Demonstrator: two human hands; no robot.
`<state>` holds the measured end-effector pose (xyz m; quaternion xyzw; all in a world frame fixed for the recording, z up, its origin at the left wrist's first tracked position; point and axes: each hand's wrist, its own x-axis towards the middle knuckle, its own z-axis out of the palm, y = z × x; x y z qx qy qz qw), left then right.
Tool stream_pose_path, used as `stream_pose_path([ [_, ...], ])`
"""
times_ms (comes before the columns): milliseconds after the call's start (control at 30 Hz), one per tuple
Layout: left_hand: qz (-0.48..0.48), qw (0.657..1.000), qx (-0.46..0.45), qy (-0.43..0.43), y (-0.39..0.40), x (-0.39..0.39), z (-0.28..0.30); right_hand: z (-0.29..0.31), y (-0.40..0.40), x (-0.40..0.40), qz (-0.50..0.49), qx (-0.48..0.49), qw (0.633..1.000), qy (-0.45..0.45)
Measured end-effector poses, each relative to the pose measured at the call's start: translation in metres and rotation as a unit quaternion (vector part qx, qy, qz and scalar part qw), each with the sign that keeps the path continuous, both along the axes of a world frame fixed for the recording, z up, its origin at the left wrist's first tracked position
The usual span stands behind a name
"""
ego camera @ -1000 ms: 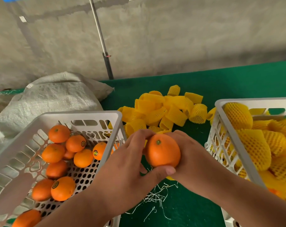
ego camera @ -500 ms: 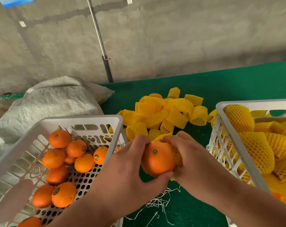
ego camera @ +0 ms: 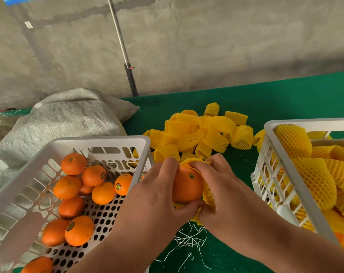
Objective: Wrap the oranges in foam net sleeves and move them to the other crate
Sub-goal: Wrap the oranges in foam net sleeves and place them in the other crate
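Note:
Between the two crates I hold one orange (ego camera: 186, 186) above the green table. My left hand (ego camera: 157, 196) grips its left side, thumb curled under it. My right hand (ego camera: 224, 186) pinches a yellow foam net sleeve (ego camera: 208, 194) that covers the orange's right side and top edge. The white crate on the left (ego camera: 100, 141) holds several bare oranges (ego camera: 79, 230). The white crate on the right (ego camera: 281, 170) holds several oranges wrapped in yellow sleeves (ego camera: 312, 180).
A pile of loose yellow foam sleeves (ego camera: 202, 133) lies on the green table (ego camera: 285, 99) behind my hands. A grey woven sack (ego camera: 64, 119) lies at the back left. White plastic shreds (ego camera: 188, 239) lie under my wrists. A metal pole (ego camera: 122, 46) leans on the concrete wall.
The yellow sleeve has come further over the orange's right side and top. Both hands stayed on the orange between the crates.

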<state>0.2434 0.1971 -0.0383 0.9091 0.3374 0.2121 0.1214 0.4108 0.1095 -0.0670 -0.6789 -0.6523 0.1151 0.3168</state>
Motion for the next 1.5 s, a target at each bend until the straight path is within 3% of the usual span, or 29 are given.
stream_pose_path([
  [433, -0.006, 0.998, 0.022, 0.050, 0.000, 0.000, -0.006, 0.019, -0.008, -0.006, 0.028, 0.025, 0.999, 0.008],
  [667, -0.013, 0.999, 0.036, 0.006, 0.000, 0.001, -0.003, 0.023, -0.009, -0.007, 0.026, 0.066, 0.995, 0.065],
  [800, -0.013, 0.999, 0.042, -0.032, 0.002, -0.002, 0.001, 0.024, -0.009, -0.002, -0.047, 0.091, 0.989, 0.105],
  [1000, -0.030, 0.996, 0.070, -0.041, -0.004, 0.000, 0.002, 0.018, -0.004, -0.004, -0.049, -0.029, 0.975, 0.216],
  [1100, -0.030, 0.996, 0.081, -0.031, -0.005, 0.000, 0.002, 0.017, -0.004, -0.004, -0.045, -0.024, 0.969, 0.241],
  [1500, -0.014, 0.989, 0.142, -0.033, -0.006, 0.000, 0.000, 0.016, -0.005, -0.006, -0.053, 0.026, 0.976, 0.211],
])
